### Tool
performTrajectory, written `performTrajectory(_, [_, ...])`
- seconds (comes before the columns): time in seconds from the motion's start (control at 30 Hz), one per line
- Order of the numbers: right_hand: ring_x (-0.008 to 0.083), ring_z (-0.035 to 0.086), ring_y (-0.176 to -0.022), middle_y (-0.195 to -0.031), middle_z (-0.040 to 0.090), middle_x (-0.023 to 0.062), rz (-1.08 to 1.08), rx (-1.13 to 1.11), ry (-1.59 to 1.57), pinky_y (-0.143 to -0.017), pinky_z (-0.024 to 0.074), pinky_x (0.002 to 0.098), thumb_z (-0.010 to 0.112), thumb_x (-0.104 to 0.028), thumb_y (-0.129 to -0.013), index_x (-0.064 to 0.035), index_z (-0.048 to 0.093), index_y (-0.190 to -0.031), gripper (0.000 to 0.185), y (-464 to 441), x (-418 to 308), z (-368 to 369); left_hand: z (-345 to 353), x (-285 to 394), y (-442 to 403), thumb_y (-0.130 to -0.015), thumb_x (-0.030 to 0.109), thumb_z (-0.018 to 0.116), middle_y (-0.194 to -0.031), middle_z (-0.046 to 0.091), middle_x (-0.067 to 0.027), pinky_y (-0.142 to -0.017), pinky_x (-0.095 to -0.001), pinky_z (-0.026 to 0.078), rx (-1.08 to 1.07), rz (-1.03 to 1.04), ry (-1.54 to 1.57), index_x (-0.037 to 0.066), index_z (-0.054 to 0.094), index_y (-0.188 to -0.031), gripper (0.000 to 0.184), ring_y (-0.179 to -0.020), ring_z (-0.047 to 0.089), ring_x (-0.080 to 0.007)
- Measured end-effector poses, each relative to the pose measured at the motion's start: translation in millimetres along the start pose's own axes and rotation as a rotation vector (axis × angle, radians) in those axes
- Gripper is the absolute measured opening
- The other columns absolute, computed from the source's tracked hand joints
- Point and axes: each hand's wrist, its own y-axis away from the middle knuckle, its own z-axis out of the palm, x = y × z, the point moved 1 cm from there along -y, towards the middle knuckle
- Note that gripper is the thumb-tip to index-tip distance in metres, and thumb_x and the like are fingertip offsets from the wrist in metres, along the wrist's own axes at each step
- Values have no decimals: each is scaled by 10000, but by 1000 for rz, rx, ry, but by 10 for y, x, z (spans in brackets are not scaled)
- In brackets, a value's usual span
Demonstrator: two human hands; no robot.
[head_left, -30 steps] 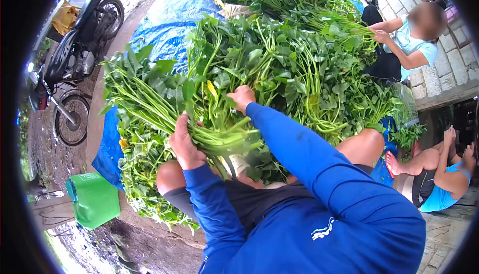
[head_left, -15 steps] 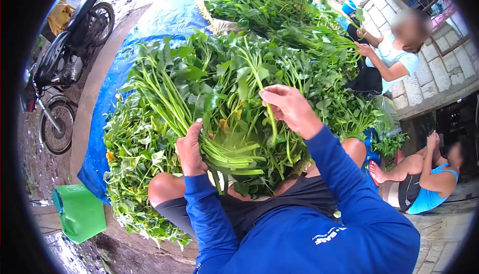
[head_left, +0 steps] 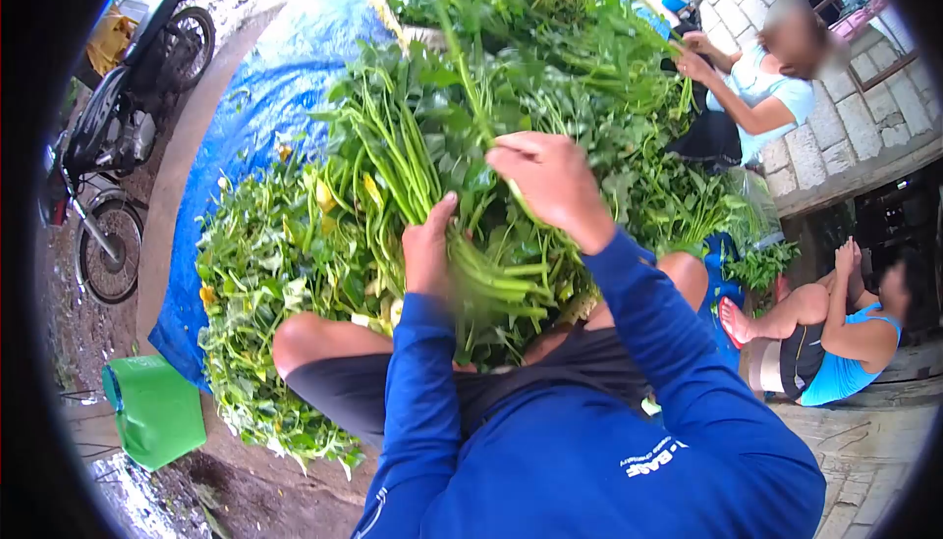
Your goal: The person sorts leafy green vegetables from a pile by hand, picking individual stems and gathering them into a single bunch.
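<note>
My left hand [head_left: 428, 249] is closed around a thick bundle of water spinach [head_left: 398, 166], its leaves pointing away from me and its cut stem ends toward my lap. Just to the right, my right hand [head_left: 552, 184] pinches a single water spinach stalk [head_left: 466, 73], which slants up and away past the bundle. The right hand and the lower stems are blurred by motion. Beneath both hands spreads a heap of loose water spinach [head_left: 260, 318], partly hidden by my hands and knees.
A blue tarp [head_left: 231, 141] lies under the heap. On the left are a motorcycle [head_left: 123, 132] and a green container [head_left: 162, 416]. At upper right, a person [head_left: 761, 102] holds greens in both hands. Another person [head_left: 855, 343] sits at right. A clear plastic bag [head_left: 751, 203] stands nearby.
My left hand has moved right with the bundle, closer to my right hand. The right hand has shifted slightly left and up with its stalk. The view has shifted a little.
</note>
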Motion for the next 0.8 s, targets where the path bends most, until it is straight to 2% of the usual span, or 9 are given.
performTrajectory(0.13, [453, 715, -837, -891, 741, 239, 113, -224, 37, -777, 573, 522, 631, -270, -975, -59, 783, -933, 263, 521, 669, 963, -213, -440, -214, -1000, 420, 766, -986, 742, -55, -810, -331, 594, -87, -12, 137, 80, 732, -1109, 358, -884, 723, -168])
performTrajectory(0.23, [472, 703, -950, -901, 710, 276, 74, -136, -103, -849, 558, 524, 630, -219, -987, -6, 752, -932, 252, 850, 684, 1209, -272, -465, -111, -966, 392, 822, -938, 711, -16, -702, -282, 536, 2, -44, 154, 39, 751, -1019, 364, -788, 651, -110])
performTrajectory(0.3, [431, 710, -918, -912, 702, 239, 39, -243, -65, -850, 562, 472, 636, -216, -1002, 3, 775, -1096, 276, 947, 751, 1292, -414, -510, -133, -922, 224, 846, -871, 702, -7, -666, -292, 537, -4, -24, 55, 46, 748, -930, 203, -734, 646, -107])
performTrajectory(0.4, [377, 741, -948, -979, 763, 223, -11, -448, -261, -894, 581, 426, 671, -197, -975, 53, 772, -1157, 326, 871, 967, 940, -446, -445, -84, -892, 140, 818, -804, 698, -25, -610, -312, 547, 37, -27, -63, 16, 731, -929, 156, -642, 659, -140])
performTrajectory(0.43, [347, 756, -926, -1005, 778, 215, -83, -277, -243, -860, 596, 422, 683, -208, -958, 12, 805, -1073, 277, 814, 1139, 755, -369, -387, -24, -890, 137, 816, -800, 697, -29, -608, -315, 564, 54, -1, -59, 17, 729, -946, 158, -648, 666, -143])
performTrajectory(0.5, [378, 753, -844, -935, 769, 207, 225, 72, 182, -797, 608, 453, 616, -171, -932, -64, 809, -941, 222, 734, 1561, 398, -246, -254, 94, -901, 238, 817, -736, 646, -12, -566, -293, 492, 78, 34, -115, 36, 726, -886, 222, -594, 607, -127])
performTrajectory(0.57, [444, 737, -832, -908, 759, 251, 279, -91, 463, -791, 598, 527, 592, -165, -894, -62, 782, -878, 216, 914, 1922, 213, -309, -261, 35, -889, 235, 826, -737, 654, -20, -559, -306, 508, 80, 23, -159, 32, 721, -891, 228, -580, 616, -139])
performTrajectory(0.63, [434, 739, -885, -936, 757, 238, 276, -189, 439, -814, 595, 534, 615, -206, -907, -64, 779, -893, 218, 1123, 1966, 221, -303, -246, 5, -880, 187, 825, -760, 685, -34, -557, -327, 544, 76, 5, -178, 15, 725, -919, 204, -576, 642, -155])
performTrajectory(0.8, [430, 722, -974, -982, 728, 223, 215, -40, 622, -847, 588, 535, 661, -258, -897, -40, 757, -868, 240, 1109, 2021, 382, -208, -334, -12, -889, 263, 820, -691, 618, -22, -526, -319, 504, 37, -53, -178, 57, 681, -831, 255, -544, 601, -154])
